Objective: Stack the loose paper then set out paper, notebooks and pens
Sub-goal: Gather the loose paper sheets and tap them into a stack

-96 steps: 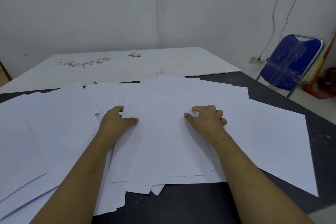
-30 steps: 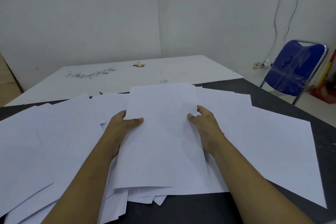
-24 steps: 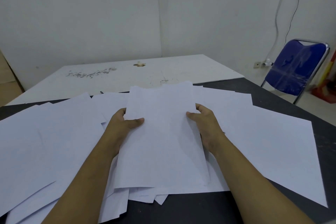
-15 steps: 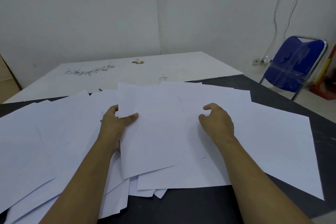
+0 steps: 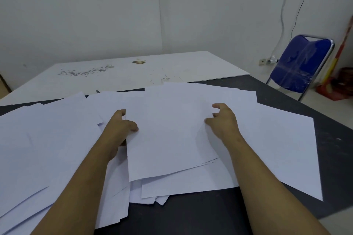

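Observation:
Loose white paper (image 5: 47, 139) lies scattered over a black table (image 5: 191, 215). A small stack of sheets (image 5: 170, 135) is lifted slightly above the pile at the middle. My left hand (image 5: 120, 128) grips its left edge, thumb on top and fingers underneath. My right hand (image 5: 223, 120) is at its right edge with curled fingers, the thumb on the top sheet. One large sheet (image 5: 282, 149) lies to the right of my right hand. No notebooks or pens are in view, apart from a small dark tip (image 5: 97, 91) behind the paper.
A white board (image 5: 133, 74) with grey stains covers the far half of the table, against a white wall. A blue folding chair (image 5: 301, 63) stands at the right, with red objects (image 5: 340, 84) on the floor beside it.
Both hands first pressed on the flat pile, then lifted a stack. My right hand let go, reached right, and is now back at the stack's right edge. The stack has tilted and shifted.

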